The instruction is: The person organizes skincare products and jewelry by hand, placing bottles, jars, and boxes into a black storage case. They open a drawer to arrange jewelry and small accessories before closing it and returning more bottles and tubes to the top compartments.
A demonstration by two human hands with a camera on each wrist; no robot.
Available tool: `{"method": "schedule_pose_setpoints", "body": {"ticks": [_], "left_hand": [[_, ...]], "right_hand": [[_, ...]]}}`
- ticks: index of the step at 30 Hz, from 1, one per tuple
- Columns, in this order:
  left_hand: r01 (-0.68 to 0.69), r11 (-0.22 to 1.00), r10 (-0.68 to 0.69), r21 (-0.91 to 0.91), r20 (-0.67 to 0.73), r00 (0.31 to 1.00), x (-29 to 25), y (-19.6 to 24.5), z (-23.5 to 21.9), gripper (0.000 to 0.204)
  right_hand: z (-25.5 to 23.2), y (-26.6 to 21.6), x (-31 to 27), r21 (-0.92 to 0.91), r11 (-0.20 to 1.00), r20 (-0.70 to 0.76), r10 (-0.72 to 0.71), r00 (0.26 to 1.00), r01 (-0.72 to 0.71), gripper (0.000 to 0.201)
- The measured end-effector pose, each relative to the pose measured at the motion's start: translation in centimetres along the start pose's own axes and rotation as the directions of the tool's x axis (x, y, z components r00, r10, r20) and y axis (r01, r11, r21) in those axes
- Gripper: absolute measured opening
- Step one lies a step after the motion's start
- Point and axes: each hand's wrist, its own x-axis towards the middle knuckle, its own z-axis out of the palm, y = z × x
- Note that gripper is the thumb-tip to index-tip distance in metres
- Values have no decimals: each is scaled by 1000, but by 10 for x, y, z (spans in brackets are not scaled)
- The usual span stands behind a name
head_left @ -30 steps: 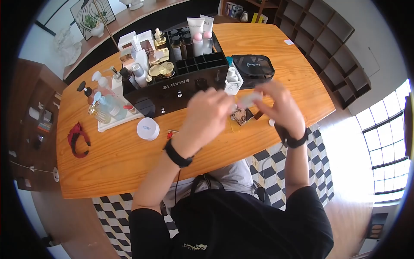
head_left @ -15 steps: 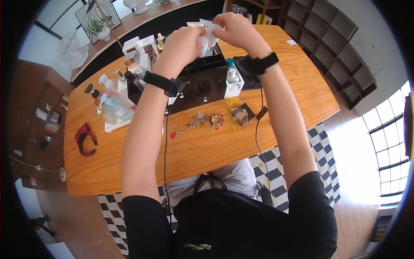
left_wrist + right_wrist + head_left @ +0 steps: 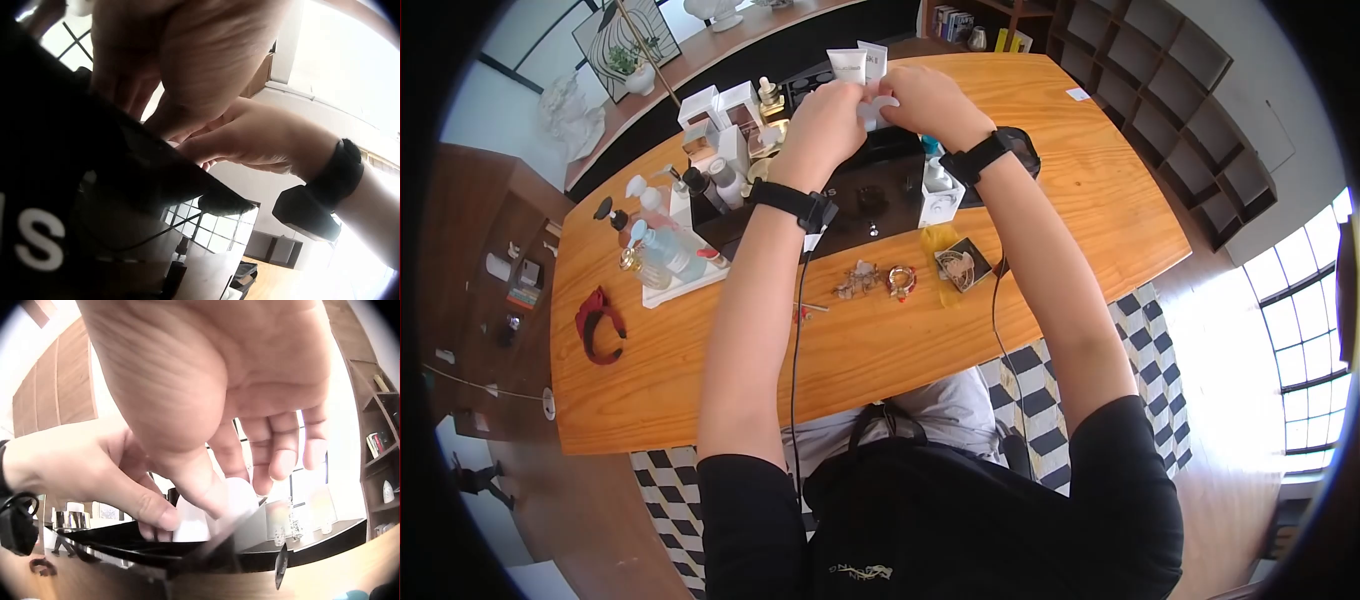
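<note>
Both hands are together over the black organizer (image 3: 870, 205) in the head view. Thumb and fingers of the left hand (image 3: 826, 118) pinch a small whitish piece (image 3: 190, 520), low at the organizer's rim in the right wrist view. A pale, rounded piece (image 3: 240, 495) is between the thumb and index finger of the right hand (image 3: 932, 102), whose other fingers hang loosely. Two white tubes (image 3: 848, 66) stand just behind the hands. In the left wrist view, the organizer's glossy wall hides the left fingertips.
Left of the organizer are boxes, bottles and a white tray (image 3: 662, 296) of pump bottles. Nearer the body lie hair clips (image 3: 858, 280), a red ring-shaped accessory (image 3: 902, 283) and a small open box (image 3: 963, 266). A red headband (image 3: 598, 325) is at the left; a black pouch (image 3: 1026, 150) at the right.
Both hands went from the table in front of the organizer up over it, carrying the whitish pieces. Since half a second ago they have come slightly lower, closer to its compartments.
</note>
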Motion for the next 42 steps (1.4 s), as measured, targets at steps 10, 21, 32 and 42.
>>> {"method": "schedule_pose_setpoints", "body": {"ticks": [10, 21, 32, 42], "left_hand": [[-135, 977, 97, -167, -216, 972, -42, 25, -31, 37], [156, 783, -106, -602, 117, 987, -247, 66, -23, 14], [259, 813, -254, -522, 81, 964, -286, 39, 3, 14], [282, 829, -333, -483, -21, 943, -303, 28, -37, 16]], "right_hand": [[-126, -30, -136, 70, 969, -170, 246, 954, -237, 41], [-111, -15, -295, -67, 748, 33, 663, 748, -660, 44], [-95, -10, -281, -96, 804, 48, 592, 804, -586, 27], [-154, -44, -71, 50, 998, -92, 30, 995, -26, 30]]}}
